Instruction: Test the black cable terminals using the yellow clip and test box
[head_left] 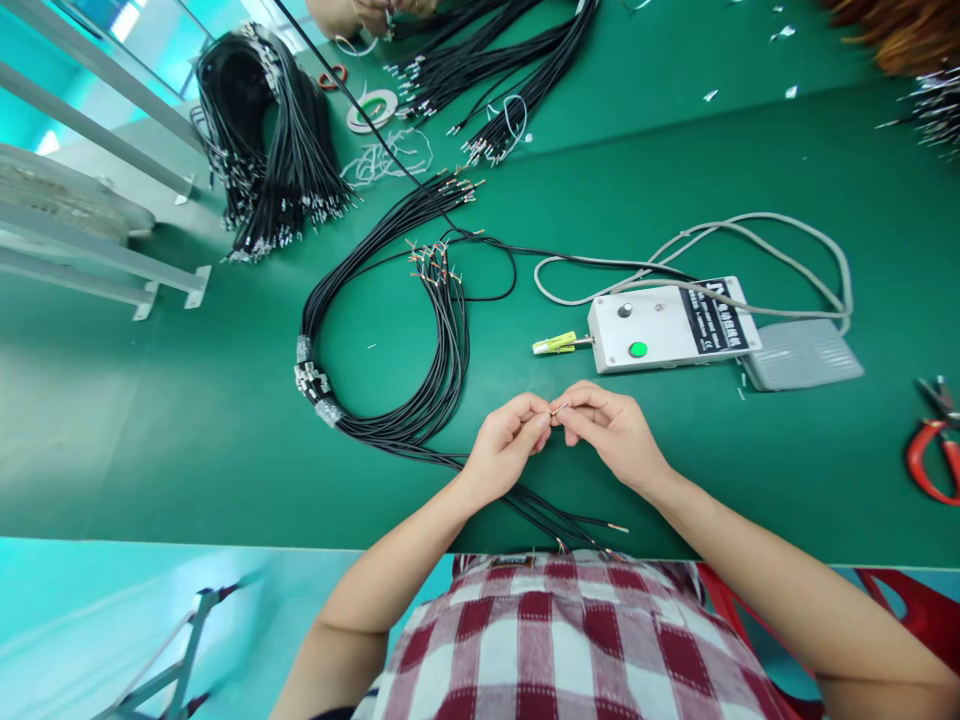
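My left hand [506,445] is closed in a pinch on a black cable near its stripped end. Opposite it, my right hand [616,432] pinches the thin wire ends [558,409], so the fingertips of both hands almost meet. A curved bundle of black cables [442,395] runs from the left and passes under my left hand. More of its loose ends [577,520] lie near the table's front edge. Just beyond my hands is a white control box [645,330] with a green button and a yellow-green clip [555,344] at its left side.
A grey pedal [806,355] and its looped cord [836,260] lie by the box. Red-handled pliers [930,445] rest at the right edge. Behind are a hanging-shaped cable bundle [300,150], a white tape roll [372,110] and another person's hand [371,14].
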